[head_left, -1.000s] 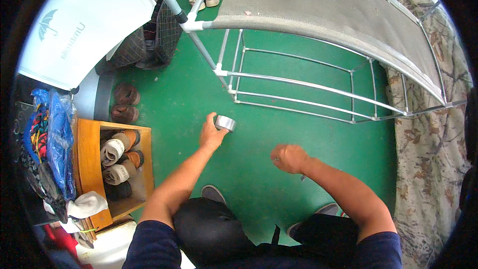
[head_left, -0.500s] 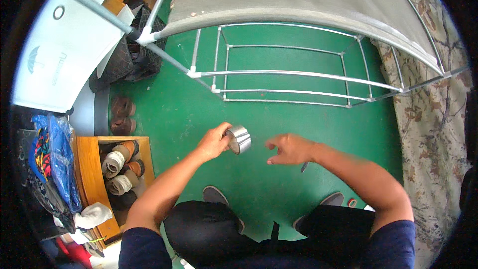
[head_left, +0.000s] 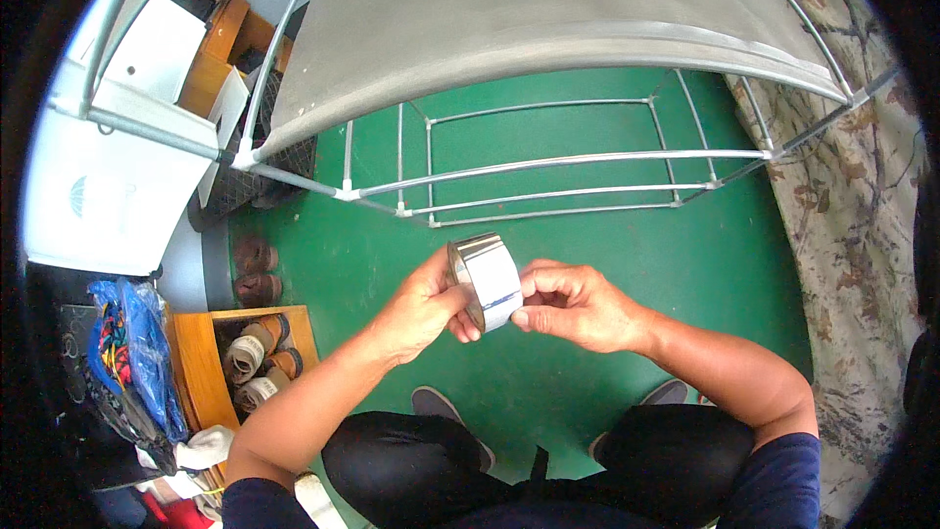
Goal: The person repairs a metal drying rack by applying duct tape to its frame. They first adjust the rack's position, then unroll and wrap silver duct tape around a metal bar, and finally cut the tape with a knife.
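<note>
One shiny roll of tape (head_left: 497,279) is held in the left hand (head_left: 423,309). The right hand (head_left: 580,309) touches its right edge; I cannot tell if it pinches.

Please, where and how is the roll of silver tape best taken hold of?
I would hold the roll of silver tape by its ring wall, probably from the left: its open core faces that way, toward the left hand, which grips there. The broad outer band then stays reachable for the right hand, at its right edge.
</note>
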A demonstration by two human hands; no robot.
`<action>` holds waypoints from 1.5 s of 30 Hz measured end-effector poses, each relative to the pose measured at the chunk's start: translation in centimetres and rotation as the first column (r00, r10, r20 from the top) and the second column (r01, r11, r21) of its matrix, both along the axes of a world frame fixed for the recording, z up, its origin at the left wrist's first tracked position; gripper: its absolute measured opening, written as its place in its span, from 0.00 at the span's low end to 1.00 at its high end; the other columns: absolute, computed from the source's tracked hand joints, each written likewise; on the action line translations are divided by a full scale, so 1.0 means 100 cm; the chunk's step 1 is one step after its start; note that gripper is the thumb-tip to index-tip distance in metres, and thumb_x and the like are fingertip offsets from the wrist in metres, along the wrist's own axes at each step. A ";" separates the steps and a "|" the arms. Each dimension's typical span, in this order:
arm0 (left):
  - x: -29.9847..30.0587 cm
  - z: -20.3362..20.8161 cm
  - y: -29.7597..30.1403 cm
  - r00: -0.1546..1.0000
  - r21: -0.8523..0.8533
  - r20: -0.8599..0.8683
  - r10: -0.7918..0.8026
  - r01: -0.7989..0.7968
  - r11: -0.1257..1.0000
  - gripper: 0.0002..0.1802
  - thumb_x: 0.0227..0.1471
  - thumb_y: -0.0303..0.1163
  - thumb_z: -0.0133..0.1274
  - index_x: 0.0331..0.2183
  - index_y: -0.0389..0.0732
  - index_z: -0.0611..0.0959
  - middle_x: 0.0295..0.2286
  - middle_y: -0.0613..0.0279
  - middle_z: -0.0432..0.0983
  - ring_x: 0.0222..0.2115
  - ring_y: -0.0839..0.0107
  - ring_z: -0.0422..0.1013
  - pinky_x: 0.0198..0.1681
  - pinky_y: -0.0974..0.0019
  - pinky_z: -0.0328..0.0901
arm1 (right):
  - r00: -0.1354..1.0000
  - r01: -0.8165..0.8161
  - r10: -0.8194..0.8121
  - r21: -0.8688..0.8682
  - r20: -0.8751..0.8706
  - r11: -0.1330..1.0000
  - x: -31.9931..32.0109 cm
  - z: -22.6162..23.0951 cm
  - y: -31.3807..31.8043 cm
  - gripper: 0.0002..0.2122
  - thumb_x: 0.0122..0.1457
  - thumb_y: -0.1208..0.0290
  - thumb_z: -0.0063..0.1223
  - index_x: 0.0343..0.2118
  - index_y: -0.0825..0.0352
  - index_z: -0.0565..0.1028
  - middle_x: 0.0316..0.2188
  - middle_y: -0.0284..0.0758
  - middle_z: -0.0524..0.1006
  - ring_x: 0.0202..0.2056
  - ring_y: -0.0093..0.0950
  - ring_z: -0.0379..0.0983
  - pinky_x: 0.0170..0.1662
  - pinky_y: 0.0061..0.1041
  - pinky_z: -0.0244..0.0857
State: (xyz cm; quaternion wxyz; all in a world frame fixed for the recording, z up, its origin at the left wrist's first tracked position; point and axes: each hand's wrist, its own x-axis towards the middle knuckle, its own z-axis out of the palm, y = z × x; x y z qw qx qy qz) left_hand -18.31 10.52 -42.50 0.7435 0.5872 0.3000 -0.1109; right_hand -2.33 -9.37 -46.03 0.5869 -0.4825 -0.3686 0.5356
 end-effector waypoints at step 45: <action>0.000 0.048 -0.026 0.888 0.811 0.243 -0.390 0.034 0.584 0.15 0.50 0.24 0.65 0.40 0.36 0.79 0.37 0.54 0.78 0.43 0.57 0.75 0.48 0.57 0.69 | 0.713 0.241 -0.419 0.364 0.563 0.899 0.002 0.036 0.002 0.24 0.51 0.79 0.73 0.51 0.67 0.75 0.36 0.37 0.77 0.32 0.27 0.79 0.34 0.27 0.74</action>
